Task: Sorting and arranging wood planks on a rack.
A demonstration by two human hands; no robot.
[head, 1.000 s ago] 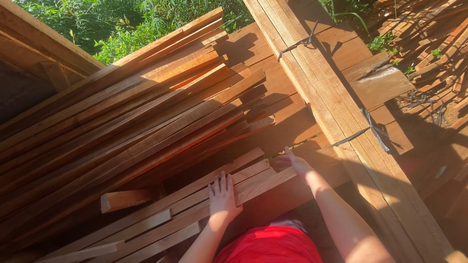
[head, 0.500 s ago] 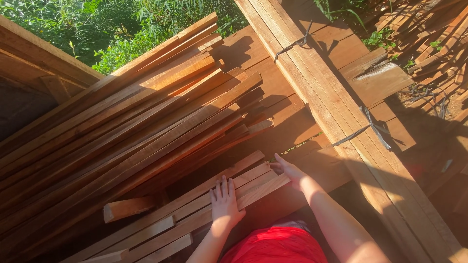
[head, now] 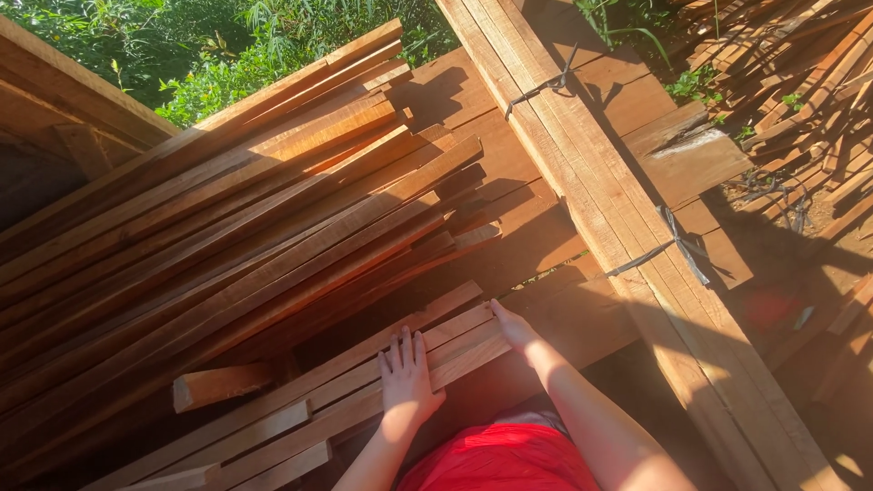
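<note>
Currently, the left hand is lying flat, fingers spread, on the slats just below the big stack, while the right hand is cupping their ends, squaring them; judging by this, the next move calls for a firm two-handed grip.

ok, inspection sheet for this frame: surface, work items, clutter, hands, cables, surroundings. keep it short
Surface: wide planks laid flat, partly in shadow.
Work items: small set of wooden slats lying side by side, ends roughly aligned.
Clutter: large slanted stack of long slats; one short offcut block; more loose slats at the upper right.
Hands: left hand flat on top of the slats, fingers spread; right hand at the slat ends, touching them.
Cables: none; dark ties bind the long bundled beam.
Surroundings: outdoors, green plants, strong low sunlight.
</note>
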